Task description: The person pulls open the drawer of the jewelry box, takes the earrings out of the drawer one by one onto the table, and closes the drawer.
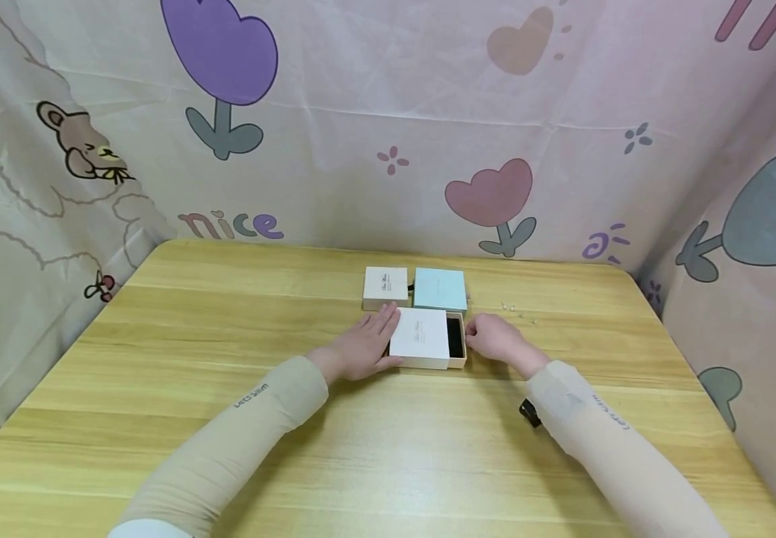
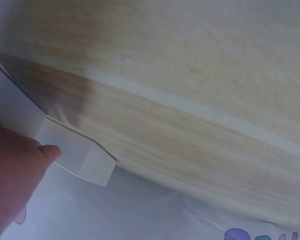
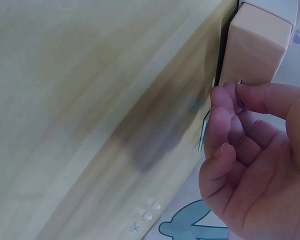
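Note:
A white drawer box lies on the table, its peach tray with a dark lining partly out to the right. My left hand rests at the box's left end, fingers straight along its far corner and thumb by the near corner. Beside the tray's outer end is my right hand. In the right wrist view, thumb and forefinger pinch a small thin curved thing, mostly hidden by the fingertips. Behind the large box stand a smaller white box and a light blue box.
Several tiny clear or shiny pieces lie right of the boxes, one of them star-shaped in the right wrist view. A small black object shows beside the right sleeve. A patterned curtain hangs behind the wooden table.

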`<state>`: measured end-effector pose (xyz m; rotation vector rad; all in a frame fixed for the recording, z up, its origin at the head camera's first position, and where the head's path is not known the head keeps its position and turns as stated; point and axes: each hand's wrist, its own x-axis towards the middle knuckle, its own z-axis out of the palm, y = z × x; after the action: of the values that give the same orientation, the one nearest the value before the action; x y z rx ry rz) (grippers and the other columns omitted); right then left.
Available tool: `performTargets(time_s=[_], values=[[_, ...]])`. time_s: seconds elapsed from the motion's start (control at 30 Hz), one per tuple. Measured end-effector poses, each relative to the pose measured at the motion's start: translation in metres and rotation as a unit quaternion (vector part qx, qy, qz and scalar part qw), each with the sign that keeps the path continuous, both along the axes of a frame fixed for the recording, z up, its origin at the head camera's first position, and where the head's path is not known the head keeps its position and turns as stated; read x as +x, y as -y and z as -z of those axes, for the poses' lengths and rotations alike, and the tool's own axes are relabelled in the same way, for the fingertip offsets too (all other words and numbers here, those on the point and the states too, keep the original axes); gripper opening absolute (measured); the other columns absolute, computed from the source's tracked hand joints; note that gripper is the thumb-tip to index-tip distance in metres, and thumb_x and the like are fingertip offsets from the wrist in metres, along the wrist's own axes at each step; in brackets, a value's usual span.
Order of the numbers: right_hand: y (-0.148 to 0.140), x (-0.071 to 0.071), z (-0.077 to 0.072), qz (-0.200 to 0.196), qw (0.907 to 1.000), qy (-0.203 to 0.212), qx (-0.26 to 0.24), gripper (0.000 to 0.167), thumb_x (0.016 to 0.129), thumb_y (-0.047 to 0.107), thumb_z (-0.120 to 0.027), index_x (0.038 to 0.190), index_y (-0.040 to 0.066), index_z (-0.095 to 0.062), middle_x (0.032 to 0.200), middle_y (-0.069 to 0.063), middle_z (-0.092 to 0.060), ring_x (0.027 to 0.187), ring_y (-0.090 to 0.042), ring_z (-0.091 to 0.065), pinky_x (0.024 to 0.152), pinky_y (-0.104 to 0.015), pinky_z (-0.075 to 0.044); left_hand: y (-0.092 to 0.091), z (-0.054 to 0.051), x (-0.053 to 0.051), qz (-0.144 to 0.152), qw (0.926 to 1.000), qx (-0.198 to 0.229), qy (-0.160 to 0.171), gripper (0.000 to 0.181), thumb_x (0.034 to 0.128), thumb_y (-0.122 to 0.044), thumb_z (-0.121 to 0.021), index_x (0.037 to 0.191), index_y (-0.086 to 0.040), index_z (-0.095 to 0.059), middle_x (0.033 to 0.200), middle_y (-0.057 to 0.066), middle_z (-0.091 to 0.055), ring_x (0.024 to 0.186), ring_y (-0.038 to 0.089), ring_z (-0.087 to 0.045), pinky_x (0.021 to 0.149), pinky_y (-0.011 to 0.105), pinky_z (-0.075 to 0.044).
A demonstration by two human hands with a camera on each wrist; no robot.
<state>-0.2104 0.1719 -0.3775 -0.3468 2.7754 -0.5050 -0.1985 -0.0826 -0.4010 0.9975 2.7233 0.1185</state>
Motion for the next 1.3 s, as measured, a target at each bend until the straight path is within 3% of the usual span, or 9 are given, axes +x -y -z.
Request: performTargets(time_s=[0.4, 1.1, 1.2, 1.3], values=[[-0.013, -0.003, 0.003, 0.011, 0.9999, 0.003, 0.006, 0.025, 0.09, 0.01, -0.05, 0.067, 0.008, -0.058, 0.057, 0.004, -0.043, 0.055, -0.012, -0.041, 0.054, -0.025, -0.034, 0.0, 0.0, -0.001, -0.002, 1.0, -0.004, -0.002, 0.081, 0.0979, -0.052, -0.031, 0.149, 0.001, 0.002, 0.157, 0.017, 0.008, 0.146, 0.029, 0.004, 0.118, 0.046, -0.01], [-0.023, -0.005, -0.001, 0.001, 0.9998, 0.007, 0.019, 0.025, 0.09, 0.009, -0.051, 0.067, 0.006, -0.061, 0.06, 0.001, -0.051, 0.057, -0.013, -0.045, 0.056, -0.025, -0.037, 0.0, 0.001, -0.002, -0.002, 1.0, -0.003, 0.001, 0.081, 0.0977, -0.053, -0.03, 0.149, 0.001, 0.002, 0.157, 0.016, 0.008, 0.146, 0.028, 0.004, 0.118, 0.047, -0.009], [-0.023, -0.005, -0.003, 0.006, 0.9997, 0.002, 0.024, 0.02, 0.09, 0.011, -0.052, 0.076, 0.005, -0.064, 0.067, -0.002, -0.057, 0.062, -0.015, -0.049, 0.059, -0.028, -0.041, 0.0, 0.001, -0.001, -0.003, 1.0, -0.002, 0.001, 0.081, 0.0977, -0.053, -0.03, 0.149, 0.001, 0.002, 0.157, 0.016, 0.008, 0.146, 0.028, 0.004, 0.118, 0.047, -0.009], [-0.021, -0.006, -0.006, 0.021, 0.9985, -0.04, 0.029, 0.018, 0.09, 0.013, -0.053, 0.088, 0.003, -0.068, 0.079, -0.006, -0.065, 0.069, -0.017, -0.054, 0.064, -0.032, -0.046, 0.0, 0.001, -0.001, -0.003, 1.0, -0.002, 0.001, 0.081, 0.0977, -0.053, -0.03, 0.149, 0.001, 0.002, 0.157, 0.016, 0.008, 0.146, 0.028, 0.004, 0.118, 0.047, -0.009]])
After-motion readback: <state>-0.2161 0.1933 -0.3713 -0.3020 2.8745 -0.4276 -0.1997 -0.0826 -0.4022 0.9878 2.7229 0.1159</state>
